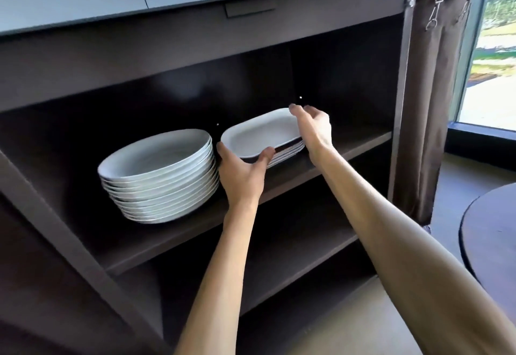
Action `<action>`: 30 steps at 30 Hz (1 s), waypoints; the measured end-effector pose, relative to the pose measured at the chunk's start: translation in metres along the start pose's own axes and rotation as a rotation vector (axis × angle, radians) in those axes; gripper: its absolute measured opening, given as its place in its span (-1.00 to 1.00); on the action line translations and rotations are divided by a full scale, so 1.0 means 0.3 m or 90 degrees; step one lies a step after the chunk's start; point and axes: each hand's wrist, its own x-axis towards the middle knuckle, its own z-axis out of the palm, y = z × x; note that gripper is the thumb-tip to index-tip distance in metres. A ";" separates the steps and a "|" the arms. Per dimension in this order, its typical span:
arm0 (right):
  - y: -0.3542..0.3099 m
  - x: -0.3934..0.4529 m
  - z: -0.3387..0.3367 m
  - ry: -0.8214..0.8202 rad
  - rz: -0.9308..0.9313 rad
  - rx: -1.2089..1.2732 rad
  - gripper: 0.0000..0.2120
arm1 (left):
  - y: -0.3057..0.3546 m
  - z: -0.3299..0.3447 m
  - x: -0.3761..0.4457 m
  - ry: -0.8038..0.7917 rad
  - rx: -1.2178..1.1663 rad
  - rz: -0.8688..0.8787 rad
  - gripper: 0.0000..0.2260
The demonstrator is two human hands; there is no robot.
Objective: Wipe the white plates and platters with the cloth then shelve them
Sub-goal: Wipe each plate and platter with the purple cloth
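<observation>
Your left hand (pixel 242 176) and right hand (pixel 314 128) grasp the top platter (pixel 259 135); misaligned, it could slide off the stack (pixel 287 153).

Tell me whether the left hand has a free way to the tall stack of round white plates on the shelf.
Probably yes. The left hand is at the white oblong platter, right beside the stack of round white plates, with nothing between them.

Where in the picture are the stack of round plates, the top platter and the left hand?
stack of round plates (pixel 156 156): head view, face of top plate.
top platter (pixel 259 135): head view, its hollow.
left hand (pixel 241 177): head view, back of hand.
</observation>
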 end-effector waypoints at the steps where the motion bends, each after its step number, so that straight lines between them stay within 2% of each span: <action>1: 0.015 0.014 0.012 -0.010 0.000 -0.018 -0.37 | -0.006 0.008 0.009 0.013 0.015 -0.003 -0.15; 3: 0.047 0.038 0.021 -0.026 -0.003 -0.052 -0.29 | -0.014 0.023 0.016 0.025 0.032 -0.018 -0.20; 12: 0.130 0.109 0.050 -0.028 0.005 -0.146 -0.52 | -0.017 0.035 0.022 0.029 0.124 -0.071 -0.28; 17: 0.138 0.127 0.065 -0.025 -0.006 -0.210 -0.54 | 0.002 0.041 0.026 0.021 0.164 -0.091 -0.26; 25: 0.157 0.142 0.068 -0.019 -0.039 -0.240 -0.54 | 0.007 0.042 0.033 -0.008 0.161 -0.146 -0.26; 30: 0.136 0.096 0.030 -0.015 -0.055 -0.213 -0.55 | 0.010 0.038 0.008 -0.040 0.208 -0.112 -0.26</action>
